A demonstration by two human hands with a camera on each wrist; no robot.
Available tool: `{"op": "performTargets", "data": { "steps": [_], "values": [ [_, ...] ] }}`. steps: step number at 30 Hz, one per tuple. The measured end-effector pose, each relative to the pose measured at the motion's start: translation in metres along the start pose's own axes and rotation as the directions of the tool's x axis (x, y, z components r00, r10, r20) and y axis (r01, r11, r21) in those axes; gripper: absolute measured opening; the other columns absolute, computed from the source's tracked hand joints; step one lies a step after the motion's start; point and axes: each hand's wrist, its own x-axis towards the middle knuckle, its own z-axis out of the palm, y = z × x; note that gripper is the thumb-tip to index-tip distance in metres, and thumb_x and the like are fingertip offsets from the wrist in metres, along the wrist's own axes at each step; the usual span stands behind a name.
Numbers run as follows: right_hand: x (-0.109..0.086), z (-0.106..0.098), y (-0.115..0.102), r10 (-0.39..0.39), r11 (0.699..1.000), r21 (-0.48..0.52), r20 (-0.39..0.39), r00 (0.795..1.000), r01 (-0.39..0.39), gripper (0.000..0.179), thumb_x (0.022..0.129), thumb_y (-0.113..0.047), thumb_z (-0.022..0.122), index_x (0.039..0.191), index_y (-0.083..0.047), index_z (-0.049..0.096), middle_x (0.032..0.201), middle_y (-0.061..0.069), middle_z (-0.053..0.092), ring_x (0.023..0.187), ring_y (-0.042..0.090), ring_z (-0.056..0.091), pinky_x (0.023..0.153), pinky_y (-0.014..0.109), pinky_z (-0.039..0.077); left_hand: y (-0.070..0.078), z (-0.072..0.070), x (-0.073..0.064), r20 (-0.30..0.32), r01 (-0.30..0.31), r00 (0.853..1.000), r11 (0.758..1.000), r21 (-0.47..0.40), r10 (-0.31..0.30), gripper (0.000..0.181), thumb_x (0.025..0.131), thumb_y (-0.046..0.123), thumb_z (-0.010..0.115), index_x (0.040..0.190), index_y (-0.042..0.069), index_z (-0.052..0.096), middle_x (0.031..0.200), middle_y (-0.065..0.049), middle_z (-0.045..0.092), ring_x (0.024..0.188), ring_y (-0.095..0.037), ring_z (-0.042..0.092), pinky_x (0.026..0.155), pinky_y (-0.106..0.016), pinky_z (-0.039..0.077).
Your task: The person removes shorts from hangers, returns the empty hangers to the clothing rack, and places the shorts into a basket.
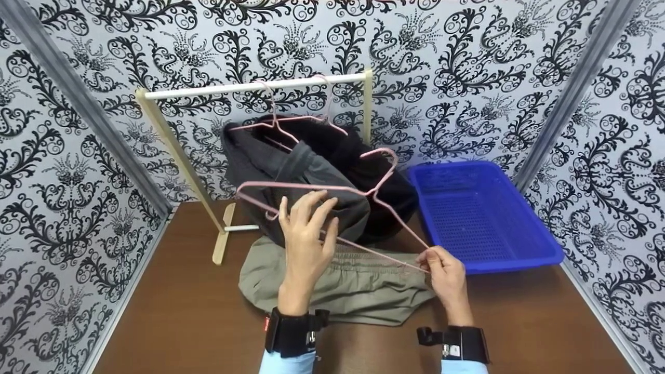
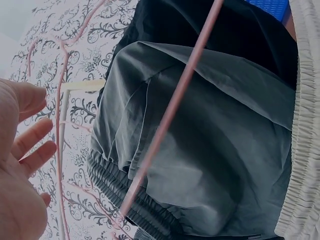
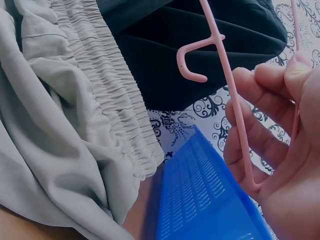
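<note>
A pink plastic hanger is held up over the table, hook toward the upper right. My right hand grips its right corner; the right wrist view shows the fingers curled around that end, near a small pink hook. Beside the hanger's left part my left hand is raised, fingers spread and loosely bent. In the left wrist view nothing lies in that hand. Below both hands lies an olive garment with an elastic waistband, flat on the table.
Behind the hands stands a rack with a white bar and wooden posts. From it hang a grey garment and a black garment on pink hangers. A blue plastic basket sits at the right on the brown table. Patterned walls surround it.
</note>
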Motion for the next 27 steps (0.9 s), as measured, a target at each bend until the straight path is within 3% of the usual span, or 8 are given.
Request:
{"op": "performTargets", "data": {
  "steps": [5, 11, 20, 27],
  "values": [
    [0.003, 0.002, 0.019, 0.039, 0.999, 0.027, -0.050, 0.998, -0.038, 0.028, 0.102, 0.010, 0.050, 0.080, 0.012, 0.068, 0.077, 0.028, 0.068, 0.063, 0.008, 0.063, 0.061, 0.017, 0.052, -0.002, 0.000, -0.003, -0.001, -0.010, 1.000, 1.000, 0.010, 0.010, 0.028, 0.096, 0.013, 0.070, 0.124, 0.009, 0.072, 0.136, -0.012, 0.061, 0.131, -0.032, 0.052, 0.119, -0.067, 0.018],
    [0.005, -0.002, 0.031, 0.066, 0.995, 0.077, -0.084, 0.994, -0.059, 0.030, 0.104, 0.003, 0.051, 0.081, 0.008, 0.071, 0.080, 0.024, 0.070, 0.064, 0.003, 0.062, 0.062, 0.015, 0.051, -0.006, -0.001, -0.008, 0.030, -0.017, 0.999, 0.999, 0.028, 0.016, 0.033, 0.094, 0.011, 0.072, 0.128, 0.009, 0.070, 0.140, -0.013, 0.059, 0.133, -0.034, 0.051, 0.119, -0.068, 0.017],
    [0.007, -0.009, 0.031, 0.157, 0.976, 0.175, -0.139, 0.978, -0.132, 0.033, 0.107, -0.002, 0.049, 0.085, 0.012, 0.069, 0.077, 0.012, 0.073, 0.064, 0.005, 0.063, 0.060, 0.017, 0.053, -0.014, 0.002, -0.018, 0.066, -0.005, 0.998, 0.998, 0.069, 0.000, 0.038, 0.109, 0.033, 0.051, 0.132, 0.008, 0.068, 0.144, -0.015, 0.057, 0.137, -0.036, 0.049, 0.119, -0.067, 0.020],
    [0.009, -0.016, 0.032, 0.202, 0.967, 0.189, -0.166, 0.965, -0.170, 0.036, 0.108, -0.008, 0.048, 0.087, 0.015, 0.067, 0.075, -0.002, 0.072, 0.064, 0.004, 0.065, 0.060, 0.018, 0.054, -0.018, 0.004, -0.025, 0.070, -0.009, 0.998, 0.995, 0.095, 0.002, 0.035, 0.104, 0.027, 0.062, 0.132, 0.007, 0.067, 0.143, -0.015, 0.057, 0.136, -0.037, 0.050, 0.116, -0.069, 0.023]
  ]
}}
